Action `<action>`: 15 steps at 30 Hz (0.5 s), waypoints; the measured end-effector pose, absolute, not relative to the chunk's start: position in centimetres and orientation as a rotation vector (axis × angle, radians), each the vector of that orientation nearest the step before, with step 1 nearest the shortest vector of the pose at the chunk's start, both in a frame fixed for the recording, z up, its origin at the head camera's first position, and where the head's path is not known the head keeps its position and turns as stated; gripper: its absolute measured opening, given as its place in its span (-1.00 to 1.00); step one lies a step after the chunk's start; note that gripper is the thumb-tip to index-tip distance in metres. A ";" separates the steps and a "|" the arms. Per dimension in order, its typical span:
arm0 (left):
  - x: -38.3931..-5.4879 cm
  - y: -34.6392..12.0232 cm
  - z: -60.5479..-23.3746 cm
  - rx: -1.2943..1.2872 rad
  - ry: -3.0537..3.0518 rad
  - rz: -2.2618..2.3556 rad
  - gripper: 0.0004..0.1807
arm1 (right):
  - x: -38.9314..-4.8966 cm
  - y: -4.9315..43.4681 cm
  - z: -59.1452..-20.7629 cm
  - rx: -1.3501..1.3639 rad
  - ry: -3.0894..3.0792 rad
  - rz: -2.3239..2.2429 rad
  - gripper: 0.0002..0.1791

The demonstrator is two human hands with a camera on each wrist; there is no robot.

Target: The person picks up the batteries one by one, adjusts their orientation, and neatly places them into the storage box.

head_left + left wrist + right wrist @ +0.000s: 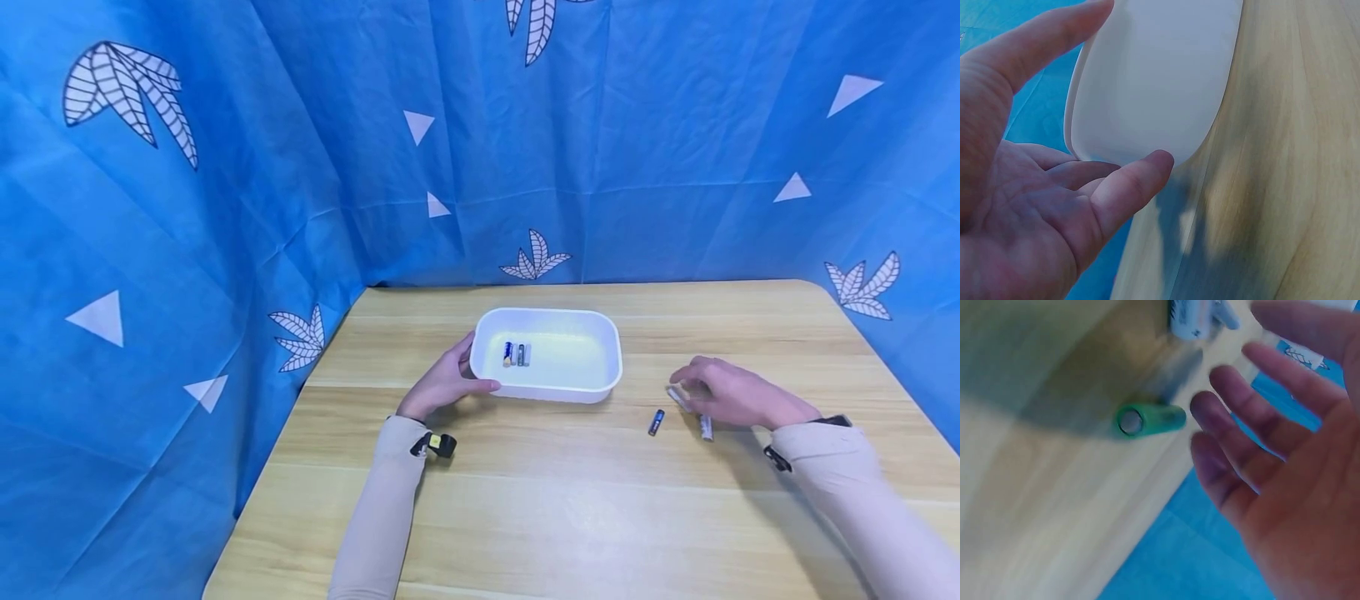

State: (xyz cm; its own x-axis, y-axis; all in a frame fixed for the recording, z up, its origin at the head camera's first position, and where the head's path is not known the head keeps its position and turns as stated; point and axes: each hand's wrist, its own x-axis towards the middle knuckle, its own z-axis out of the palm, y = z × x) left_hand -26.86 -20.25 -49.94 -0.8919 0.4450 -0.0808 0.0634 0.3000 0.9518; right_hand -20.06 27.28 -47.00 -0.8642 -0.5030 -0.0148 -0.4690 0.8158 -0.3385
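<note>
At the left end of a white plastic tub (555,393), my left hand (444,379) holds its rim, with the thumb along the front side and fingers round the far corner. Several batteries (521,356) lie side by side in the tub's left part. Over the table to the right, my right hand (731,396) hovers with loosely bent fingers and an empty palm. Below it lie a pale battery (678,398) by the fingertips and another pale battery (706,427). A green battery (1149,420) shows near its fingers in the right wrist view. Left of these is a dark blue battery (656,422).
The wooden table (525,517) carries the tub towards its far side. A blue curtain (675,150) with leaf and triangle prints hangs behind the table and along the left. Both wrists wear straps with small black devices (442,445).
</note>
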 end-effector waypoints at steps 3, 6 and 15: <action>-26.9 -20.3 -49.8 0.469 2.235 1.632 0.31 | -20.2 27.3 -46.6 -0.859 2.844 -0.459 -0.49; -26.7 -20.3 -49.8 0.470 2.243 1.628 0.32 | -20.3 27.1 -46.5 -0.872 2.816 -0.408 -0.42; -26.6 -20.2 -49.8 0.478 2.256 1.620 0.31 | -20.7 27.2 -46.9 -0.875 2.833 -0.359 -0.57</action>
